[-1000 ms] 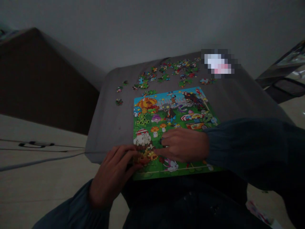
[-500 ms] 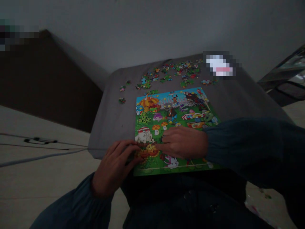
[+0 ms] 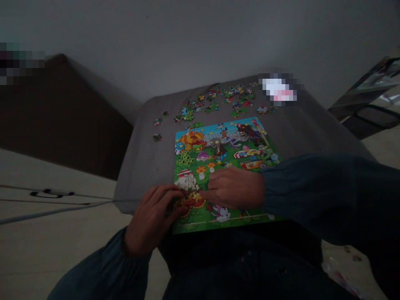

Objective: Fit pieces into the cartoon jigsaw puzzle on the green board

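A colourful jigsaw puzzle board (image 3: 229, 156) with cartoon plants and zombies lies at the front of a grey cloth-covered surface. My left hand (image 3: 153, 218) rests over its lower left edge, thumb and fingertips apart beside the orange sunflower picture (image 3: 193, 201). From the right, my right hand (image 3: 233, 188) reaches over the board. Its index finger points at the same sunflower and touches the board there, while the other fingers are curled. Whatever lies under those fingertips is hidden.
Several loose puzzle pieces (image 3: 239, 93) are scattered behind the board, with a few more pieces (image 3: 157, 137) at its left. A blurred-out white object (image 3: 278, 89) lies at the back right of the grey cloth (image 3: 140, 166). A dark brown panel (image 3: 62, 116) stands at left.
The view has shifted slightly, so the board and loose pieces appear a little further left and lower. Both hands keep nearly the same place on the board.
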Action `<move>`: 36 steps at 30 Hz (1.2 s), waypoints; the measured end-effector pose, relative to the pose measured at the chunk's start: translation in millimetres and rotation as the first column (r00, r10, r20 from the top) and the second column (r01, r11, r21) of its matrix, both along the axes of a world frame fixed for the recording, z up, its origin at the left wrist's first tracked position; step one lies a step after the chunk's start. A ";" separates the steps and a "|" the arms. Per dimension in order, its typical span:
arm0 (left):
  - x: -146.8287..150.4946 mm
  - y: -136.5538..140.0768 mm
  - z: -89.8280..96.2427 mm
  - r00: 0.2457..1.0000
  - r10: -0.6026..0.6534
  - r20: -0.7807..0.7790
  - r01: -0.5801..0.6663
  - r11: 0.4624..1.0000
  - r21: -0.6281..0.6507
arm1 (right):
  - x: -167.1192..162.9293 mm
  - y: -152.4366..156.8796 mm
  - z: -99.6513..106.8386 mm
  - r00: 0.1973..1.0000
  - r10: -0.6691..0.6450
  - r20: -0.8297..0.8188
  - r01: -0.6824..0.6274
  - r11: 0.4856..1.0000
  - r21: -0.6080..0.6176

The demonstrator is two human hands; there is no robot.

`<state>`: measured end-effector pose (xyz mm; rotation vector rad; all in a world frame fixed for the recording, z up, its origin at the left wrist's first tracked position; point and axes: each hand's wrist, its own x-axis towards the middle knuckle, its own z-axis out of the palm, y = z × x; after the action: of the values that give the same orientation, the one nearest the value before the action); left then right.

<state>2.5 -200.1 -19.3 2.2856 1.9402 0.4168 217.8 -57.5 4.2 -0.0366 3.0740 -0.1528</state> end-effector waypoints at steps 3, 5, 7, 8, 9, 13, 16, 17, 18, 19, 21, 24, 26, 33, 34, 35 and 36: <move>-0.4 0.4 -0.5 1.000 -0.003 0.009 0.003 1.000 -0.003 | -0.4 -0.1 2.0 1.000 0.000 0.014 0.000 1.000 -0.009; -0.8 1.1 -1.0 1.000 0.001 0.013 -0.001 1.000 -0.003 | -1.0 0.1 4.2 0.999 -0.018 0.039 0.019 0.999 -0.029; -1.4 1.8 -1.4 1.000 0.003 0.014 -0.003 1.000 -0.004 | -2.1 1.0 6.0 0.996 -0.068 0.054 0.071 0.996 -0.057; -1.7 1.9 -1.5 1.000 0.001 0.015 -0.001 1.000 -0.005 | -3.0 2.0 6.5 0.994 -0.098 0.057 0.102 0.992 -0.072; -2.0 1.9 -1.4 1.000 -0.003 0.017 0.003 1.000 -0.004 | -4.2 3.4 6.8 0.990 -0.125 0.059 0.130 0.988 -0.089; -3.5 0.5 0.2 0.999 -0.016 0.040 0.016 1.000 0.003 | -12.0 11.2 7.8 0.981 -0.157 0.112 0.174 0.971 -0.165; -4.8 -1.9 1.0 0.998 -0.026 0.066 0.025 1.000 0.013 | -18.5 15.7 10.4 0.972 -0.147 0.183 0.187 0.957 -0.223; -5.4 -2.9 0.7 0.997 -0.025 0.075 0.024 1.000 0.020 | -20.1 16.5 11.4 0.969 -0.146 0.199 0.193 0.952 -0.239; -6.0 -4.0 0.1 0.996 -0.022 0.084 0.019 0.999 0.026 | -21.4 17.0 12.4 0.967 -0.147 0.209 0.199 0.947 -0.251; -6.5 -5.2 -0.9 0.996 -0.014 0.093 0.011 0.999 0.033 | -22.3 17.3 13.3 0.964 -0.152 0.217 0.207 0.943 -0.261; -7.4 -7.6 -3.5 0.994 0.006 0.110 -0.010 0.999 0.040 | -23.5 17.4 14.8 0.958 -0.162 0.235 0.227 0.933 -0.281; -8.0 -10.2 -7.4 0.991 0.030 0.134 -0.036 0.998 0.046 | -24.1 17.2 16.0 0.951 -0.164 0.262 0.242 0.921 -0.304; -8.1 -11.2 -9.0 0.989 0.034 0.144 -0.042 0.998 0.056 | -24.3 17.0 15.5 0.951 -0.164 0.261 0.243 0.919 -0.311; -8.4 -12.1 -10.3 0.988 0.037 0.151 -0.047 0.997 0.063 | -29.3 16.8 7.3 0.970 -0.152 0.190 0.205 0.931 -0.301; -8.4 -12.0 -10.3 0.988 0.036 0.149 -0.046 0.997 0.062 | -30.5 17.0 6.4 0.972 -0.142 0.185 0.192 0.937 -0.293; -8.5 -11.9 -10.3 0.989 0.034 0.146 -0.043 0.997 0.062 | -31.6 17.3 5.9 0.974 -0.135 0.182 0.183 0.941 -0.285; -8.6 -11.8 -10.3 0.989 0.030 0.142 -0.040 0.997 0.064 | -32.5 17.7 5.7 0.975 -0.132 0.180 0.179 0.943 -0.279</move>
<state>-6.1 -211.9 -29.6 2.1970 1.9277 0.6387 185.3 -39.8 9.9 0.1961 2.8643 -0.5912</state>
